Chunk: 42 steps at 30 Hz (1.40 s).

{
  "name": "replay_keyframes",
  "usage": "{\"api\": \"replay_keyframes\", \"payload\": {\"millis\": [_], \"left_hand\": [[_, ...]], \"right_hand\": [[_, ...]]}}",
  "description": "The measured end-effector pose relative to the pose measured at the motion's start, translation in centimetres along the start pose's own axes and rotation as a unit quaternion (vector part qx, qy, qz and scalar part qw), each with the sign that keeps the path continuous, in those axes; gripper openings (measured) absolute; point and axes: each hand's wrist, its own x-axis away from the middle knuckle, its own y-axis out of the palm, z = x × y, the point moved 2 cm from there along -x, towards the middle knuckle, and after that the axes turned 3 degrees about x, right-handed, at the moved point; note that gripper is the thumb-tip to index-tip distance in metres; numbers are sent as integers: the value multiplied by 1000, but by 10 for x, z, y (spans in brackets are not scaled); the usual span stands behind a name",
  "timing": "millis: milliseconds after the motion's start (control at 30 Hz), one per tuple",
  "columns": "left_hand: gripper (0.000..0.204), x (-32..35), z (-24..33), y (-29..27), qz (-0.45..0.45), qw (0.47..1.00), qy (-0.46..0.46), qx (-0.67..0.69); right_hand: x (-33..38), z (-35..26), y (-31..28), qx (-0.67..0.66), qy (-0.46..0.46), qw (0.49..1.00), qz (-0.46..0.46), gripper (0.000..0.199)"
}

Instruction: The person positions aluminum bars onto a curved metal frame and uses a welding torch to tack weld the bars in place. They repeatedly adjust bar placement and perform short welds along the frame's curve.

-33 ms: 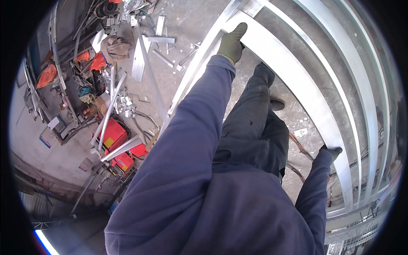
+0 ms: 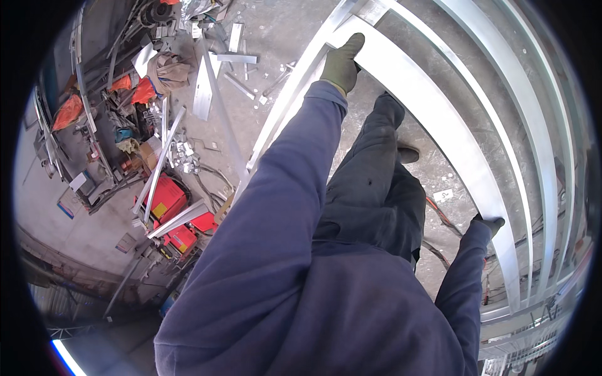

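My left hand (image 2: 343,62), in an olive-green glove, is closed around the upper end of a wide silver metal bar (image 2: 433,119). My right hand (image 2: 488,224), in a dark glove, grips the same bar lower down on its near edge. The bar belongs to a frame of several parallel silver rails (image 2: 533,138) that curves across the right side of the view. Both arms wear blue sleeves. Below them are my dark trousers and one shoe (image 2: 407,153) on the concrete floor.
Loose metal profiles (image 2: 204,88) and small offcuts lie on the floor at the upper left. Red tool cases (image 2: 166,200) sit beside long silver strips. Orange bags (image 2: 69,113) and clutter line the left wall. Cables (image 2: 439,213) run near my feet.
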Motion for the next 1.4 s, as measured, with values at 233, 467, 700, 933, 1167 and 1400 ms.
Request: {"api": "replay_keyframes", "payload": {"millis": [233,467,700,933,1167,1400], "left_hand": [[55,22,6,22,67,995,-24,63],[43,44,-7,43,67,990,-39,116],[23,36,-18,36,35,988,57,-137],[29,53,-37,1,14,936,163,-312],[38,57,-26,22,62,990,-10,129],[40,51,-75,61,25,954,299,29]], "right_hand": [[155,-29,14,377,187,860,-289,78],[385,-4,315,368,-369,612,-594,41],[512,99,464,114,-39,590,-798,57],[485,165,455,218,65,602,-766,60],[424,109,442,232,-10,477,-847,42],[478,96,349,361,-198,436,-800,36]]}}
